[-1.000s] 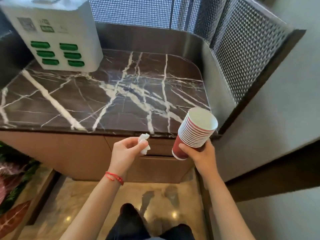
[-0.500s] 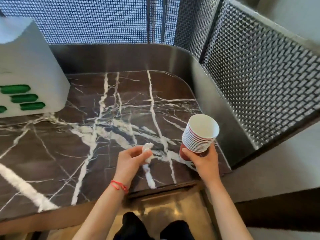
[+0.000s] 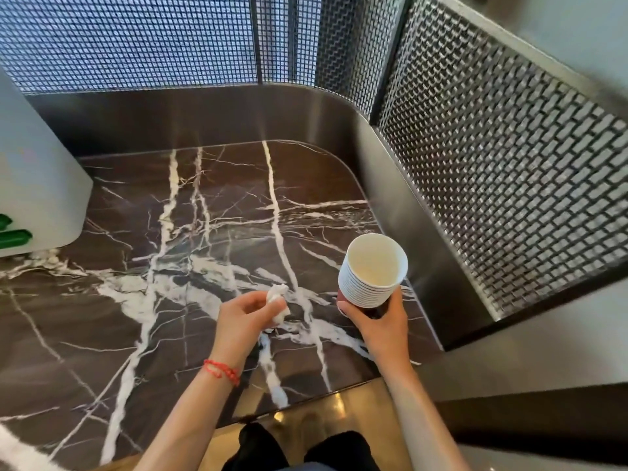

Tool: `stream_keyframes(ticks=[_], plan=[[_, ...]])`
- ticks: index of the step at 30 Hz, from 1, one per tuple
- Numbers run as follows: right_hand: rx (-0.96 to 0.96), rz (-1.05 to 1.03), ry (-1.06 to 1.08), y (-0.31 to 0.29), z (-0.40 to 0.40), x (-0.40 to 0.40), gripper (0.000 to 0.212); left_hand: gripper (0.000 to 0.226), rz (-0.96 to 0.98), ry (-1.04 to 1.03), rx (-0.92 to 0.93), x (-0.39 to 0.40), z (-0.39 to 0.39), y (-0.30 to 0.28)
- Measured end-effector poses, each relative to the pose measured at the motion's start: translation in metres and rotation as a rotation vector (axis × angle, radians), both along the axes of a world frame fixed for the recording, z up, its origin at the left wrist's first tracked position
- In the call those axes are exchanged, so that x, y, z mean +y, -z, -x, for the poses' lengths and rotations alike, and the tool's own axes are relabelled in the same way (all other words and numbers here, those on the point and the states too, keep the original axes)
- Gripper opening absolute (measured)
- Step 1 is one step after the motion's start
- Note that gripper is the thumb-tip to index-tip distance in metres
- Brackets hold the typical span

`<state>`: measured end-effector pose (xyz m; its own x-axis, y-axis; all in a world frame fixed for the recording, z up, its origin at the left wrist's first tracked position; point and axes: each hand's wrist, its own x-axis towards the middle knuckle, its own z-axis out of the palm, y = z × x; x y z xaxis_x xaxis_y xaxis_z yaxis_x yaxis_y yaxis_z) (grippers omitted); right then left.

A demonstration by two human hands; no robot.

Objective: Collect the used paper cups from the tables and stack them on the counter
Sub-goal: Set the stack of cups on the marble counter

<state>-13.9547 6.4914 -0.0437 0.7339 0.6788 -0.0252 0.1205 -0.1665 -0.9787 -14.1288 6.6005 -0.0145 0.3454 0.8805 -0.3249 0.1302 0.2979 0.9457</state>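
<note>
My right hand [image 3: 382,321] grips a stack of several nested red paper cups [image 3: 372,271] with white rims, held nearly upright over the right part of the dark marble counter [image 3: 190,232]. The top cup's inside is empty. My left hand [image 3: 243,317] pinches a crumpled white tissue [image 3: 277,297] just left of the stack, above the counter's front half. Whether the stack's bottom touches the counter is hidden by my fingers.
A white charging station [image 3: 37,185] with green slots stands at the counter's left. A steel upstand [image 3: 407,212] and metal mesh screens [image 3: 492,164] enclose the back and right sides. The counter's front edge [image 3: 306,399] runs below my wrists, with floor beneath.
I have stepped closer, so both hands are now over the counter instead of in front of it. The cup stack has turned more upright and sits lower toward the marble. The tissue stays pinched.
</note>
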Motion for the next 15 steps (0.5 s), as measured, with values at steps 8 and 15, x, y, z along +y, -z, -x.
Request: stream_keyframes(ticks=[8, 15], plan=[[-0.038, -0.047, 0.045, 0.003, -0.021, 0.024, 0.060, 0.007, -0.001, -0.028, -0.005, 0.002, -0.007, -0.001], [-0.072, -0.085, 0.072, 0.003, -0.043, 0.063, 0.064, 0.007, 0.024, -0.072, 0.004, 0.007, -0.014, 0.002]])
